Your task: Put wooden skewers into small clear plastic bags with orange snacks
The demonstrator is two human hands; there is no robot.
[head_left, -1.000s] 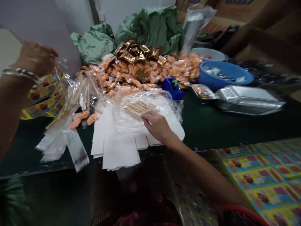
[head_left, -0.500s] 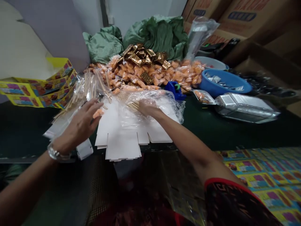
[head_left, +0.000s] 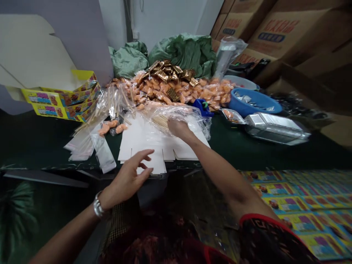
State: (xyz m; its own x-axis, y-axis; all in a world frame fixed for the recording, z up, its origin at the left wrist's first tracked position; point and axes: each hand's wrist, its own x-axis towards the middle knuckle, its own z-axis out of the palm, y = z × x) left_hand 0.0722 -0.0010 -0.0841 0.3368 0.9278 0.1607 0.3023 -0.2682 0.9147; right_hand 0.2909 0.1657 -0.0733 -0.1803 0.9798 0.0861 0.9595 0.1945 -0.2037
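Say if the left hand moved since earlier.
Yes, the left hand moved toward the person, from the clear bags to the white card's near edge.

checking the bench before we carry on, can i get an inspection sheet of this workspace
surface: dark green table, printed card sheets beside it
job's things: white card blanks, wooden sticks in a clear bag, clear sleeves, orange packets
clutter: gold packets, blue tape dispenser, blue basin, foil pack, yellow printed boxes
hands: right hand on the bagged sticks; left hand open above the blanks, holding nothing
cables: thin wires high on the wall
surroundings: green sacks, cardboard cartons
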